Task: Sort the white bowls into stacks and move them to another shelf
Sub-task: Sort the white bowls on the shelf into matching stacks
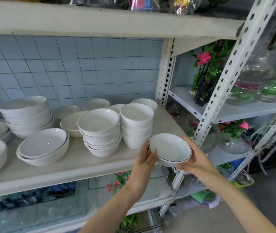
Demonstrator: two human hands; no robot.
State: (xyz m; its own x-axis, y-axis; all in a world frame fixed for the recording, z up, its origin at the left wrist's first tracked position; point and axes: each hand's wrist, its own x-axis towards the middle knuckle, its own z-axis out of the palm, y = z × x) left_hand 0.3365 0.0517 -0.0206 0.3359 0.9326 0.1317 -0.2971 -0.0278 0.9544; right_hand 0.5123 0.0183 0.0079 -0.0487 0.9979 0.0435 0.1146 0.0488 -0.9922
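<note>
Grip: your left hand (144, 158) and right hand (195, 159) both clasp the dark-rimmed bowl (170, 149) | Where: just off the shelf (86, 163) edge, right of the stacks (101, 132) | Handling: looks glazed, rigid, breakable, likely slick; keep fingers beneath and thumbs at the rim.

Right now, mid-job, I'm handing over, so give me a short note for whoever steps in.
Hands: left hand and right hand both grip the dark-rimmed bowl, in the air by the right front corner of the shelf.
Done: left stack, middle stack and right stack stand on that shelf.
Left: single bowls at the back are unstacked; none visibly on another shelf.
</note>
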